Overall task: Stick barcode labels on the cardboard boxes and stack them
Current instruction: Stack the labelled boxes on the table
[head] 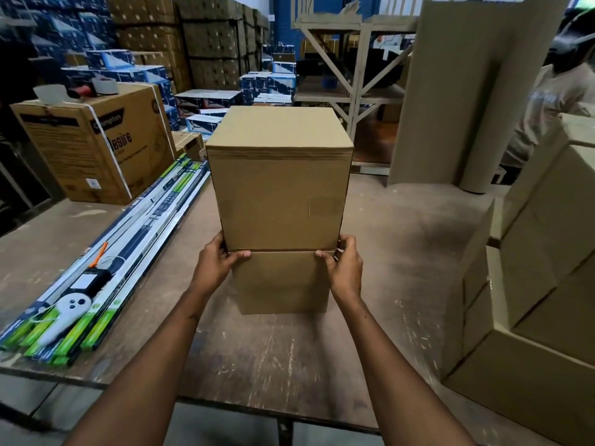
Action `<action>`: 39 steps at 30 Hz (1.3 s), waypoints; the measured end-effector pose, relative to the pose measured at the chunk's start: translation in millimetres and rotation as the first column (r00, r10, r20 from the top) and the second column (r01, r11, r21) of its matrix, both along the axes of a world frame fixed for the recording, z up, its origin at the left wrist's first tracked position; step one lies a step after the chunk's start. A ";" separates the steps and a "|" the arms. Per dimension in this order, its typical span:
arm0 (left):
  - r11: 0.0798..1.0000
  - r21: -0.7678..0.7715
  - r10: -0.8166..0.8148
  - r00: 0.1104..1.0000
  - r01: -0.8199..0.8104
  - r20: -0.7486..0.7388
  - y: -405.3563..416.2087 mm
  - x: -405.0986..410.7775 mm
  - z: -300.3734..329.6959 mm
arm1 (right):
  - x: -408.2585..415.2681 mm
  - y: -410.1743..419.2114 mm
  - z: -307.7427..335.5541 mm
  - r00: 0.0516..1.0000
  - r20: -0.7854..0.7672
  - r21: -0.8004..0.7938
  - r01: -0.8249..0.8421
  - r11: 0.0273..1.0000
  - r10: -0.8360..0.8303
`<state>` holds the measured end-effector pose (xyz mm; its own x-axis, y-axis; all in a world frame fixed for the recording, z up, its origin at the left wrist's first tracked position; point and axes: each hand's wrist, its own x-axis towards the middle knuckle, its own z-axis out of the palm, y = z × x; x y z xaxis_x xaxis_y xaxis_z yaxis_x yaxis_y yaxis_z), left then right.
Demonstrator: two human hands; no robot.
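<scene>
Two plain cardboard boxes stand stacked in the middle of the wooden table (273,358). The upper box (280,194) is tall and sits on the lower box (283,281). My left hand (217,260) grips the upper box's bottom left corner, thumb on the front face at the seam. My right hand (344,263) grips its bottom right corner the same way. No barcode label shows on the faces turned to me.
Long green-and-white tube cartons (112,262) lie at the left with a white handheld device (66,312) on them. A large printed carton (96,140) stands behind them. Stacked plain boxes (531,284) fill the right edge. A person (553,101) stands at far right.
</scene>
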<state>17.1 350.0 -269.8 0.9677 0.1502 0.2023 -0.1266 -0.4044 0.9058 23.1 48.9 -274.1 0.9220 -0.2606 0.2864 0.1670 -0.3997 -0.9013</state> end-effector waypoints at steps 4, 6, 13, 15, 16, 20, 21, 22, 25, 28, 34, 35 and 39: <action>1.000 -0.007 0.013 1.000 -0.014 -0.004 -1.2 -1.0 -2.3 | -1.7 -1.6 2.8 1.000 -0.004 -0.045 -0.007 0.999 0.007; 0.998 0.011 0.064 0.998 -0.064 0.009 -5.5 -6.1 -8.0 | -3.9 -2.8 5.0 0.999 -0.027 -0.060 -0.039 0.997 0.038; 0.907 -0.069 0.418 0.908 -0.414 0.041 -97.6 -53.6 -42.4 | -47.2 -27.1 7.3 0.998 0.038 -0.099 -0.049 0.994 0.053; 0.888 -0.144 0.444 0.896 -0.438 0.015 -145.5 -77.6 -29.6 | -63.5 -41.1 5.9 0.996 0.087 -0.138 -0.016 0.990 0.028; 0.903 -0.157 0.410 0.911 -0.399 0.041 -166.2 -87.2 -24.7 | -70.4 -48.4 4.3 0.994 0.109 -0.168 0.003 0.986 0.015; 0.988 -0.147 -0.013 0.982 0.042 0.191 -240.1 -110.9 -19.6 | -107.6 -85.7 0.0 0.988 0.130 -0.300 0.119 0.947 -0.083; 0.980 -0.130 -0.119 0.969 0.149 0.214 -255.1 -113.4 -18.5 | -115.6 -95.0 -0.8 0.986 0.131 -0.327 0.138 0.935 -0.100; 0.961 -0.122 -0.214 0.949 0.247 0.231 -272.6 -115.0 -18.1 | -125.3 -107.9 -0.8 0.984 0.129 -0.347 0.157 0.925 -0.119; 0.902 -0.130 -0.379 0.899 0.412 0.220 -318.1 -121.2 -12.9 | -153.0 -143.8 1.7 0.978 0.129 -0.344 0.198 0.918 -0.162; 0.853 -0.175 -0.461 0.866 0.493 0.194 -356.6 -132.2 -8.3 | -177.5 -178.1 5.6 0.959 0.142 -0.311 0.278 0.909 -0.245; 0.791 -0.192 -0.563 0.814 0.581 0.143 -422.4 -146.2 -14.3 | -223.5 -248.4 1.1 0.913 0.153 -0.277 0.406 0.871 -0.377; 0.786 -0.202 -0.569 0.811 0.584 0.133 -431.2 -148.5 -14.5 | -230.7 -257.9 0.8 0.904 0.164 -0.265 0.426 0.865 -0.395; 0.776 -0.246 -0.582 0.809 0.581 0.076 -462.5 -151.3 -12.8 | -252.1 -291.9 -0.6 0.867 0.204 -0.190 0.491 0.850 -0.455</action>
<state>-134.1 -112.5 -282.6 0.8875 -0.3979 0.2324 -0.2613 -0.0193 0.9651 -229.0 -243.0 -274.8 0.6467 -0.5652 0.5122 0.0270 -0.6541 -0.7559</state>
